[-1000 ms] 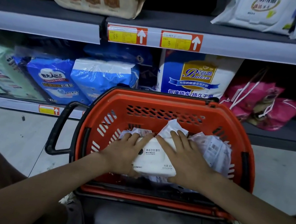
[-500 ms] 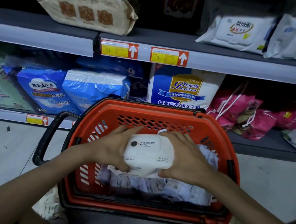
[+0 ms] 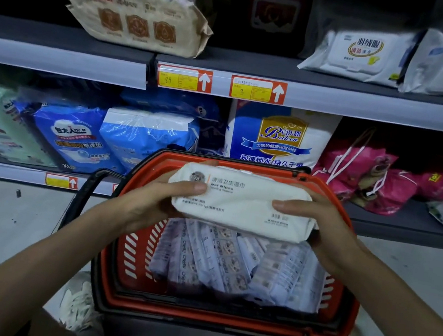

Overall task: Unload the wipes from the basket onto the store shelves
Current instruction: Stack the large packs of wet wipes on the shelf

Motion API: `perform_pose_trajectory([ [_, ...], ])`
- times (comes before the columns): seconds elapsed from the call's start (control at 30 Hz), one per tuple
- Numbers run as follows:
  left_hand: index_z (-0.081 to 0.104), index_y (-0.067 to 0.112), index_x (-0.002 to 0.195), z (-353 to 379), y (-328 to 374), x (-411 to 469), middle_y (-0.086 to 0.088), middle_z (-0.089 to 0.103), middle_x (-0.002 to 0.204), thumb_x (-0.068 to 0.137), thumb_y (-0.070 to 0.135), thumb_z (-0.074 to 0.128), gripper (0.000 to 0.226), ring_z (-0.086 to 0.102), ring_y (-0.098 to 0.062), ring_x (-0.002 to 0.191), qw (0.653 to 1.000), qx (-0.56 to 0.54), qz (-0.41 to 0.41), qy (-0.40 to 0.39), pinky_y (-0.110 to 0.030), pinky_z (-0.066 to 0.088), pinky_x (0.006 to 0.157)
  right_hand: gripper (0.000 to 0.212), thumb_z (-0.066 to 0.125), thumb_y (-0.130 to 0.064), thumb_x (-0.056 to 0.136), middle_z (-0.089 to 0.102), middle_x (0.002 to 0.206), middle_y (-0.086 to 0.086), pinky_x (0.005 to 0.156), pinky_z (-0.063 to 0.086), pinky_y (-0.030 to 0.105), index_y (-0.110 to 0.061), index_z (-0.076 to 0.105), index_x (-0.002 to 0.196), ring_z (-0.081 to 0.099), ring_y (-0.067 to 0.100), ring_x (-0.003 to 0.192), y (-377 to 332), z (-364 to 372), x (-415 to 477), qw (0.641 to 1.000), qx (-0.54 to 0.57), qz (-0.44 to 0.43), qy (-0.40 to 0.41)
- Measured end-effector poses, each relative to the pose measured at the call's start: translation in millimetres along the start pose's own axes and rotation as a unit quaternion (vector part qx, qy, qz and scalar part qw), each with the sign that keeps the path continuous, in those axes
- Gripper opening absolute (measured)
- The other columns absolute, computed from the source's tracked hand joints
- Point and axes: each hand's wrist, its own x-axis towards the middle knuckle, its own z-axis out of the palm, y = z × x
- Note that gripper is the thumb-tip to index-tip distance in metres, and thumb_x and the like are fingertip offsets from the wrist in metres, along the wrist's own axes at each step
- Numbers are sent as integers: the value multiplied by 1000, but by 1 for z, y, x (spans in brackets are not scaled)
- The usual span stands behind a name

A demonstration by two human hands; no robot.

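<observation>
Now, head view: white wipes pack (image 3: 241, 200) held flat above basket (image 3: 219, 320), over its far rim. Left hand (image 3: 151, 203) grips pack's left end, thumb pressed on top, fingers wrapped round far side. Right hand (image 3: 321, 227) grips right end likewise. Inside basket, below pack: heap of small pale packets (image 3: 228, 262). Beyond basket, lower shelf (image 3: 397, 224) carries blue bags (image 3: 75, 133), pink bags (image 3: 359, 172). Higher above basket, upper shelf (image 3: 369, 107) carries tan pack (image 3: 134, 17), lidded white packs (image 3: 357, 55); yellow price tags (image 3: 185, 78) on its edge.
</observation>
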Motion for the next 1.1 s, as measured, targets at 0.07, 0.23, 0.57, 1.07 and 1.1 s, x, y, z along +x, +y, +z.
perform_pose_trajectory([
  [0.07, 80, 21, 115, 4, 0, 0, -8, 77, 121, 50, 33, 100, 69, 75, -23, 109, 1000, -19, -2, 8, -37, 64, 88, 42, 81, -27, 71, 76, 118, 5, 107, 48, 62, -26, 77, 113, 70, 33, 115, 0, -4, -1, 999, 45, 27, 12],
  [0.23, 63, 17, 134, 12, -3, 0, -12, 73, 130, 82, 32, 68, 54, 68, -32, 124, 995, -39, -9, 86, -55, 53, 105, 51, 57, -59, 88, 74, 124, 1, 98, 53, 57, -30, 70, 128, 72, 25, 113, -5, -1, -6, 993, 106, 10, 53],
  [0.57, 76, 22, 118, 12, -16, 10, -12, 74, 127, 93, 64, 49, 56, 67, -37, 122, 978, -52, -97, 176, -62, 47, 107, 59, 57, -74, 86, 75, 119, 2, 90, 58, 46, -32, 72, 124, 76, 16, 89, -7, 5, 0, 981, 79, 174, 36],
  [1.07, 72, 31, 123, 16, -3, -14, -6, 78, 117, 90, 76, 47, 61, 72, -30, 113, 980, 67, -64, 174, -55, 63, 84, 56, 84, -35, 76, 67, 132, 14, 90, 61, 50, -19, 69, 128, 67, 37, 116, -2, 9, 1, 963, 165, 213, 11],
  [1.1, 71, 31, 126, 17, 0, -15, -5, 78, 117, 90, 73, 48, 60, 72, -29, 114, 982, 68, -54, 168, -53, 64, 83, 54, 82, -33, 76, 68, 130, 14, 91, 60, 50, -19, 69, 126, 67, 36, 116, -1, 10, 1, 966, 173, 190, 24],
])
